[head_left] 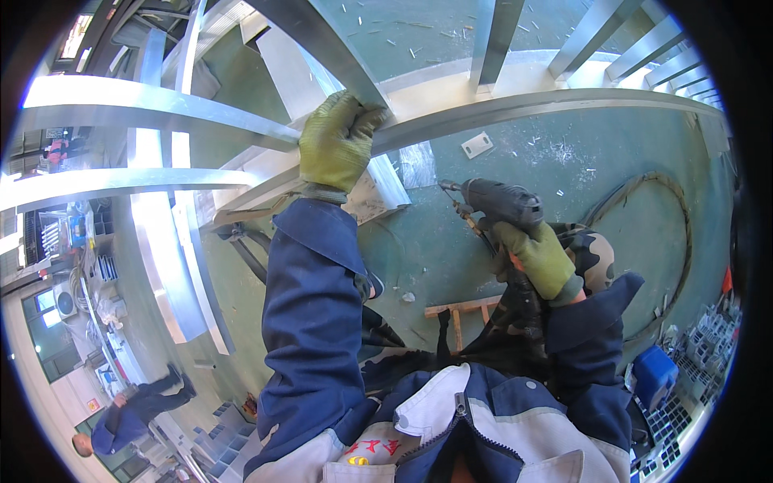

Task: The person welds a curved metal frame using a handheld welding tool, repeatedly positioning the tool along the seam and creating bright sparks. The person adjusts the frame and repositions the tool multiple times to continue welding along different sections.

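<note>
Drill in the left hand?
No, the gloved right hand grips the drill, while the left hand is on the metal frame.

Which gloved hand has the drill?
The right hand: it holds the black drill. The left hand holds no tool and is on the metal frame.

the green floor (pixel 435 274) carries pale shavings (pixel 555 151), a white plate (pixel 477 146) and a dark hose (pixel 688 225).
</note>
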{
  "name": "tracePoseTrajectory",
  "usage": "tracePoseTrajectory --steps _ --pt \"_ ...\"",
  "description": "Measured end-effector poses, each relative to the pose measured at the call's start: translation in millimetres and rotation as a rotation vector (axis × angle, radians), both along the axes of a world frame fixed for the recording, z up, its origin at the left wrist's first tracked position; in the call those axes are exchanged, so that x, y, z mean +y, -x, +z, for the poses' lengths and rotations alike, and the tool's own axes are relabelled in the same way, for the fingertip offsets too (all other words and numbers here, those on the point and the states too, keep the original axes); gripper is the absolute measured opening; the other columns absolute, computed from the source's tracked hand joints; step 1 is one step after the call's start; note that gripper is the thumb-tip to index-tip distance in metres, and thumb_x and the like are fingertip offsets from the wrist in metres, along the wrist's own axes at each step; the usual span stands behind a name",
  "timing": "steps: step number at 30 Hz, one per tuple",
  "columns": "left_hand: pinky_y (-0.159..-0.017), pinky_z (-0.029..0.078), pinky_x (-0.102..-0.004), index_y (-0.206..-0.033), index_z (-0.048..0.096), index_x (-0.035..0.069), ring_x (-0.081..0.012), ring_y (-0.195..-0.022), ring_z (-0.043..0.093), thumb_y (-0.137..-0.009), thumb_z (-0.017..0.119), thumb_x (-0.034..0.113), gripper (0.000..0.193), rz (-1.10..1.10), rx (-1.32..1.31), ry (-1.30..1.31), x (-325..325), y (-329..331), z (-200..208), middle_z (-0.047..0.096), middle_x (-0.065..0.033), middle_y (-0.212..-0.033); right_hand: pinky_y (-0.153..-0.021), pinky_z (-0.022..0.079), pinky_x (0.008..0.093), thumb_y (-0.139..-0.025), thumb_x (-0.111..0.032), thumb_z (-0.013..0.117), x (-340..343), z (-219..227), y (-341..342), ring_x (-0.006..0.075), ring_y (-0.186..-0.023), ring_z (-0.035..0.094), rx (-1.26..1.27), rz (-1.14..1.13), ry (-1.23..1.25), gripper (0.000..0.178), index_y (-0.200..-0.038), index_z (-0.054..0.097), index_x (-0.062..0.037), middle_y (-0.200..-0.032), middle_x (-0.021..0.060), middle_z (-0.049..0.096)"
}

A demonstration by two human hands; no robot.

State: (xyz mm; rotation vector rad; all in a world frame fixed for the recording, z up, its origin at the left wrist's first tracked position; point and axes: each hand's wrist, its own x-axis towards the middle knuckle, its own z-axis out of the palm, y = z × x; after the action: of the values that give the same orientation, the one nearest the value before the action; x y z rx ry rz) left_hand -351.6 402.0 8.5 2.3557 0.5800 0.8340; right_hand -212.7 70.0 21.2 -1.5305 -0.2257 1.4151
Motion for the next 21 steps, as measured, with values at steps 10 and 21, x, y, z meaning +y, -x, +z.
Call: tracePoseTrajectory --steps 10,21 --pt "-0.079 0.060 -0.0442 -0.105 0.078 0.007 -0.0360 -0.090 0.077 -0.097 0.082 0.016 0.013 -0.001 0.018 -0.069 0.0 0.3 1.7 0.078 -0.0118 -0.099 -0.062 0.056 0.0331 -0.115 -0.030 0.068 -32.6 99.7 -9.1 0.0180 -0.069 0.070 -0.136 -0.175 -0.198 0.041 -0.144 0.067 -0.0007 -0.108 0.0124 0.078" --pt "-0.080 0.062 -0.0432 -0.110 0.080 0.008 -0.0330 -0.090 0.079 -0.097 0.080 0.011 0.013 -0.016 -0.074 0.079 2.0 -0.1 -12.3 0.077 -0.0114 -0.100 -0.057 0.056 0.0329 -0.113 -0.050 0.068 29.6 118.0 -25.7 0.0190 -0.063 0.069 -0.066 -0.229 -0.284 0.056 -0.142 0.067 -0.0021 -0.091 0.0126 0.077"
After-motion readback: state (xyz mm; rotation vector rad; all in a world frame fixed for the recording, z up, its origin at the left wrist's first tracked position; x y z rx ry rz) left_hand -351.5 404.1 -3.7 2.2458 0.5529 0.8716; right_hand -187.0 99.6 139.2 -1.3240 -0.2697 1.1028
